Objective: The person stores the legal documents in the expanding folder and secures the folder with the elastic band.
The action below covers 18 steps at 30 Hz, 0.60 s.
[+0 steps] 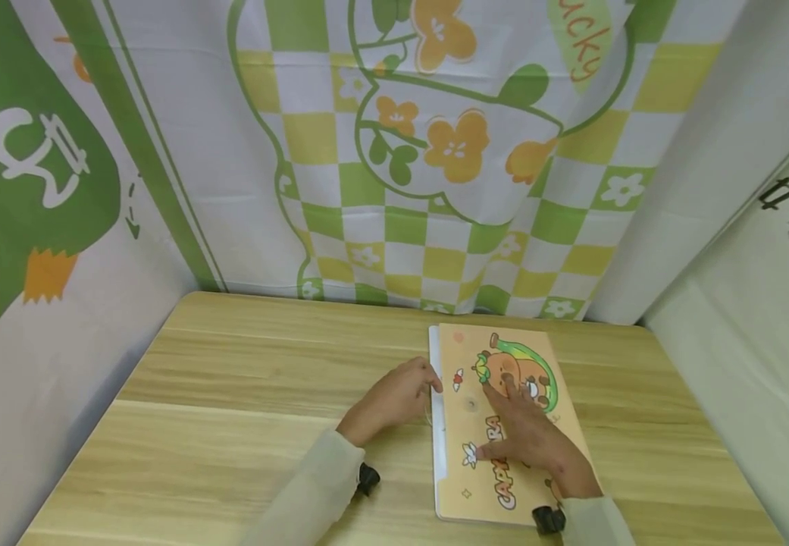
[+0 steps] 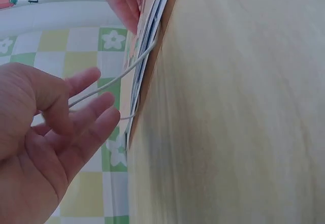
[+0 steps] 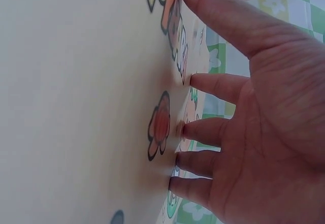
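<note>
A peach-coloured folder (image 1: 458,425) with a cartoon capybara cover lies flat on the wooden table. Its white inner edge faces left, and layered sheets (image 2: 152,28) show along that side in the left wrist view. From this edge runs a thin white cord (image 2: 133,65), looped out to my left hand (image 1: 394,398), whose curled fingers hold it just off the folder's edge. My right hand (image 1: 530,440) rests on the cover with fingers spread; in the right wrist view its fingertips (image 3: 195,132) touch the printed surface.
The wooden tabletop (image 1: 230,425) extends to the left of the folder. A checked green, yellow and white curtain (image 1: 380,258) hangs behind the table's back edge, with printed cloth on both sides. Each wrist wears a small black device (image 1: 368,479).
</note>
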Each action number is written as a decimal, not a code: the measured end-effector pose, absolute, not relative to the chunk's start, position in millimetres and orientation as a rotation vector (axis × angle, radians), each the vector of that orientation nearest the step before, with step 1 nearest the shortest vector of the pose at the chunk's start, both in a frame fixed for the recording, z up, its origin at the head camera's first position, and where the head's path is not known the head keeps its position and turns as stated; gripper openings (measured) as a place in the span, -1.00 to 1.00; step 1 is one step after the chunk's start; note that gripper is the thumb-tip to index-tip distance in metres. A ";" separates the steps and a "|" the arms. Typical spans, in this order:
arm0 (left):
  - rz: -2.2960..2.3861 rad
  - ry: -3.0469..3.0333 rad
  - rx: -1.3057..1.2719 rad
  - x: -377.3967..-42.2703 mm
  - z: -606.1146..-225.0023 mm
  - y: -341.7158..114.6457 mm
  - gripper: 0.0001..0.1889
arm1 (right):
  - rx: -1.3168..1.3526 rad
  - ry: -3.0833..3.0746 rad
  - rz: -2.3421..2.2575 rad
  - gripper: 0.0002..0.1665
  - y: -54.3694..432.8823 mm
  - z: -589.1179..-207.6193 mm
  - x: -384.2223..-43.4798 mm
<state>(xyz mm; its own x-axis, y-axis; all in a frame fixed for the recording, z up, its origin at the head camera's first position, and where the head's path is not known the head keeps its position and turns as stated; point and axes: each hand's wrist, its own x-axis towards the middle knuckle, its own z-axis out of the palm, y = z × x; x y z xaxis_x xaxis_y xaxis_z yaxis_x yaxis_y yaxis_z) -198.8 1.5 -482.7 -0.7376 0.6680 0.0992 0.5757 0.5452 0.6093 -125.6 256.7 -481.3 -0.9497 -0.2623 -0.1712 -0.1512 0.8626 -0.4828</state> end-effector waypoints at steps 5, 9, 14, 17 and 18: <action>0.960 2.668 1.067 -199.6 -482.2 0.8 -0.65 | -0.319 2.811 -0.694 0.42 256.7 -481.6 -125.4; 0.967 2.724 1.056 -201.1 -483.8 3.5 -0.76 | -0.305 2.803 -0.714 0.42 256.6 -481.2 -124.9; 0.969 2.765 0.979 -201.5 -484.9 9.8 -0.83 | -0.306 2.803 -0.713 0.42 256.5 -481.8 -124.3; 0.974 2.761 0.921 -201.6 -486.0 13.1 -0.88 | -0.314 2.805 -0.713 0.42 256.7 -481.9 -124.7; 0.978 2.758 0.903 -201.5 -486.3 14.1 -0.86 | -0.319 2.806 -0.715 0.41 256.7 -481.9 -124.9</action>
